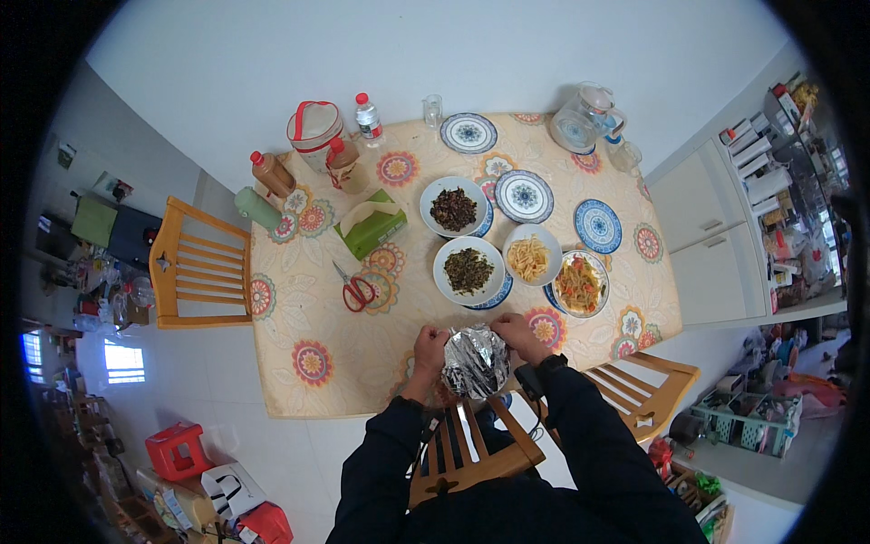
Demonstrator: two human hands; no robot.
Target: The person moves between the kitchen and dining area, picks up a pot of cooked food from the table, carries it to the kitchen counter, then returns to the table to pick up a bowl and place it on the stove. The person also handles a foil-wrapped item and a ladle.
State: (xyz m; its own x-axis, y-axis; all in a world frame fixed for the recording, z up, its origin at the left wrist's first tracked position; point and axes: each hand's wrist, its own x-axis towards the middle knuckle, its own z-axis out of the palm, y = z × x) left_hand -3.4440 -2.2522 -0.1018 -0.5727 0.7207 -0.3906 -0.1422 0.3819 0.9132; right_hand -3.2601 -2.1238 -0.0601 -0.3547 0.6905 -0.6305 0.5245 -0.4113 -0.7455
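Crumpled aluminium foil (477, 360) lies over a round dish at the table's front edge; the dish beneath is mostly hidden. My left hand (429, 350) pinches the foil at its left rim, and my right hand (520, 336) has its fingers on the rim at the upper right. Just beyond stands a white bowl of dark green chopped food (469, 270). Next to it are a bowl of pale shredded food (532, 255) and a plate of noodles with red and green pieces (580, 284). Farther back is a bowl of dark brown chopped food (453, 208).
Red-handled scissors (357, 291) and a green tissue pack (371, 224) lie left on the patterned tablecloth (299, 282). Patterned plates (524, 196), bottles (368, 117) and a glass pitcher (581, 122) stand farther back. A wooden chair (469, 449) is between me and the table.
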